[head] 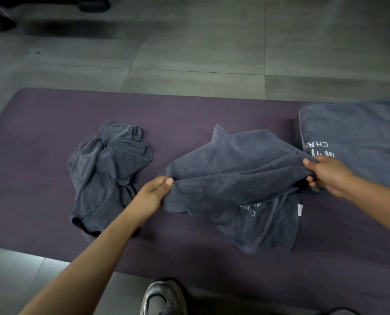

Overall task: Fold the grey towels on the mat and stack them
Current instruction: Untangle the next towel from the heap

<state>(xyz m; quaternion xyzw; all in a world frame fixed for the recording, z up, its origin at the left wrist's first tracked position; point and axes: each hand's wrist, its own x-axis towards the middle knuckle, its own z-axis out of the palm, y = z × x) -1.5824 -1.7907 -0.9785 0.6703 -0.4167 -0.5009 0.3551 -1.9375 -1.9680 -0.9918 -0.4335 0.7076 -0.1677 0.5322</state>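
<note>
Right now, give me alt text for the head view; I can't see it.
Both hands hold a grey towel above a purple mat: left hand pinches its left edge, right hand grips its right. A crumpled towel lies to the left, a folded stack to the right.

An indoor room that looks like a gym or exercise space, dimly lit. A purple exercise mat [41,114] lies flat on a floor [189,53] of large grey tiles with thin dark joints. Beyond the mat's far left corner, dark rounded equipment bases [91,4] sit blurred on the tiles. Just off the mat's near edge, a grey sports shoe [163,298] rests on the tiles
</note>
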